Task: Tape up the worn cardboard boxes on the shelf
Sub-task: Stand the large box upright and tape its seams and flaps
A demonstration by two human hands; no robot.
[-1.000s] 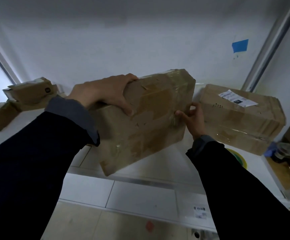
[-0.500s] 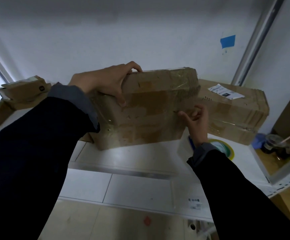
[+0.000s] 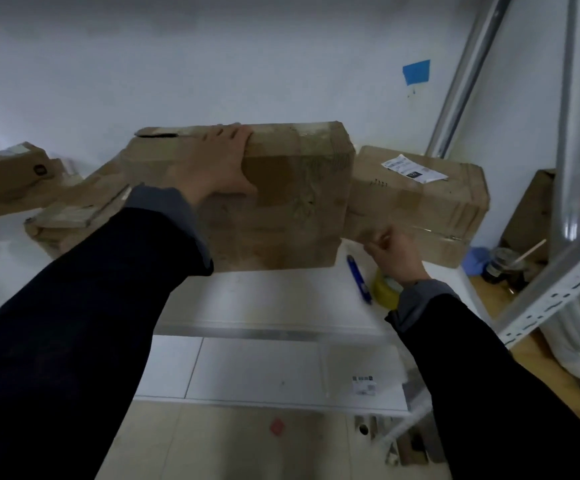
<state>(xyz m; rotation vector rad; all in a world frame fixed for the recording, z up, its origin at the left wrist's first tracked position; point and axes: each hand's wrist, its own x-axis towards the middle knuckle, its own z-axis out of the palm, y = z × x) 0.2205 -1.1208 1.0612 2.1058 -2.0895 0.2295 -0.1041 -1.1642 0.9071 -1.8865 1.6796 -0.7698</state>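
- Head view, frame centre: the taped cardboard box (image 3: 281, 202) stands on edge on the white shelf (image 3: 281, 299), long axis running left to right, broad face toward you.
- Your left hand (image 3: 217, 168) grips its top edge, fingers over the top, thumb on the front face.
- Your right hand (image 3: 394, 252), centre right, has fingers loosely curled at the box's lower right corner; what it holds cannot be told.
- Right of centre: a second box (image 3: 420, 202) with a white label (image 3: 413, 169), touching the first.
- Below it: a blue pen (image 3: 359, 278) and a yellow tape roll (image 3: 383, 292).
- Left: a flattened, worn box (image 3: 73, 216).
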